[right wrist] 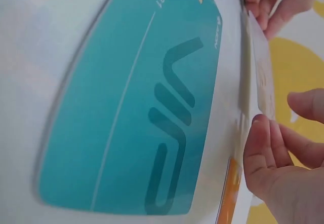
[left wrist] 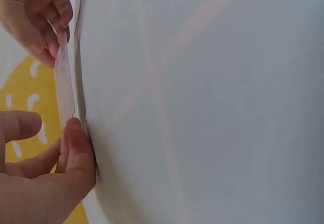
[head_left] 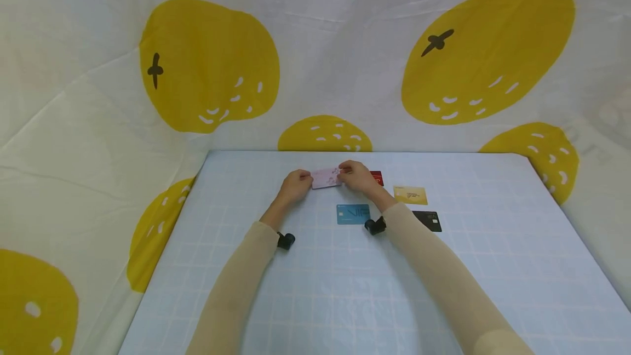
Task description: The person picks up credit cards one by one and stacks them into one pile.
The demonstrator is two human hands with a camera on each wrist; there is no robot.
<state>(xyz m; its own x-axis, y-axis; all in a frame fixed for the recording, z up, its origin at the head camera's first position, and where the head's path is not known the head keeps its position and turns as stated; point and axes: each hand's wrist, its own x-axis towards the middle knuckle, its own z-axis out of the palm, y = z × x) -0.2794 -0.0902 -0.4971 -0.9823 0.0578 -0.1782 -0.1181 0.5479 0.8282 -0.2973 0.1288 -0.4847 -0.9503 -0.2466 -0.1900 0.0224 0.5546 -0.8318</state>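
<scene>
A pink card (head_left: pixel 325 178) with a floral print is held between both hands, near the far side of the table. My left hand (head_left: pixel 297 184) pinches its left end, and my right hand (head_left: pixel 356 175) grips the right end. In the left wrist view, the pale card (left wrist: pixel 64 84) is tilted up on edge between the left fingers (left wrist: pixel 78 143) and the right hand (left wrist: pixel 38 16). Close below the right wrist lies a teal VIP card (right wrist: pixel 136 112), flat on the cloth. A red card (head_left: pixel 377 178) is partly hidden behind the right hand.
Right of the right hand lies a gold card (head_left: pixel 411 195). A black card (head_left: pixel 430 221) is partly covered by the right sleeve (head_left: pixel 434 256). The table (head_left: pixel 315 295) has a pale checked cloth, and a white curtain with yellow fruit (head_left: pixel 212 64) hangs behind it.
</scene>
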